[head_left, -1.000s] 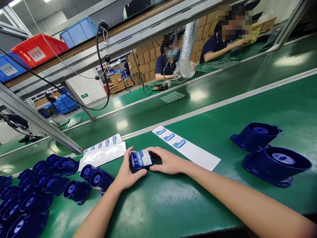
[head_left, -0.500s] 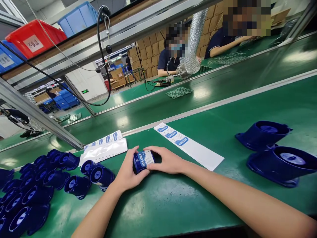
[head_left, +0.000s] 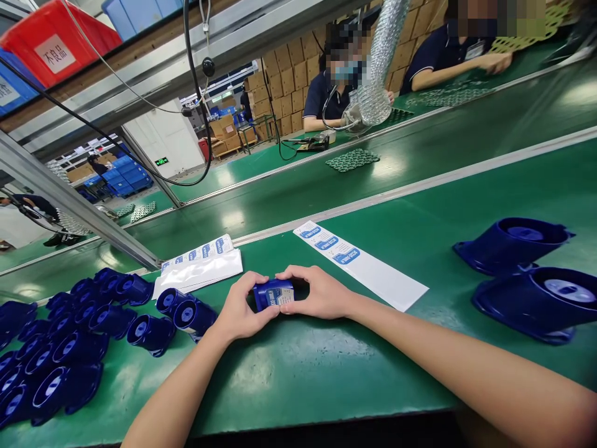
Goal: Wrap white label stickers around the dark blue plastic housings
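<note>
Green workbench (head_left: 298,379) | left hand (head_left: 243,309), right hand (head_left: 324,292) clamping blue plastic housing (head_left: 261,298) | apparently smoothing label (head_left: 282,295) | next probably needing even thumb pressure

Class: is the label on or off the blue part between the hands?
On: the printed label lies against the blue part between the left hand and right hand.

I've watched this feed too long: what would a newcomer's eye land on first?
Probably the left hand and right hand, holding a labelled blue part between them near the middle of the view. Next, perhaps, the crowd of blue parts at the left of the green table, with two similar ones at the right. The red bin at top left also stands out.
</note>
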